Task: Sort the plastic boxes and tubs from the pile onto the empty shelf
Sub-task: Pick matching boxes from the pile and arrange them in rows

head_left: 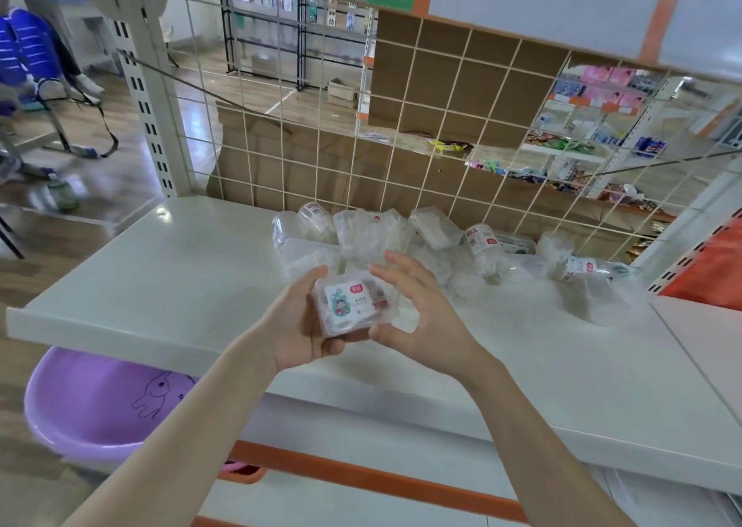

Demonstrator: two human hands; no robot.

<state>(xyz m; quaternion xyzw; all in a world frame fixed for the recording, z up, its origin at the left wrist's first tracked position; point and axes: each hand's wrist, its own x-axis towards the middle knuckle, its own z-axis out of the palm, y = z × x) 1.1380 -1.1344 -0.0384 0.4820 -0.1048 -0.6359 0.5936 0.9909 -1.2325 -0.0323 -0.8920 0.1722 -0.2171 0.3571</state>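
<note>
The small labelled box [353, 305] hangs above the shelf's [160, 277] front edge, long axis left-to-right, left hand [299, 326] grip curled round its near end, right hand [425, 309] grip spread loosely alongside, pile [441, 241] just behind.

Box [351, 305]: label print too blurred to read.
Pile [401, 237]: clear tubs blur together, outlines uncertain.
Purple basin [92, 402]: right part hidden under shelf [160, 277].
Left hand [295, 326]: fingers mostly hidden behind box.
</note>
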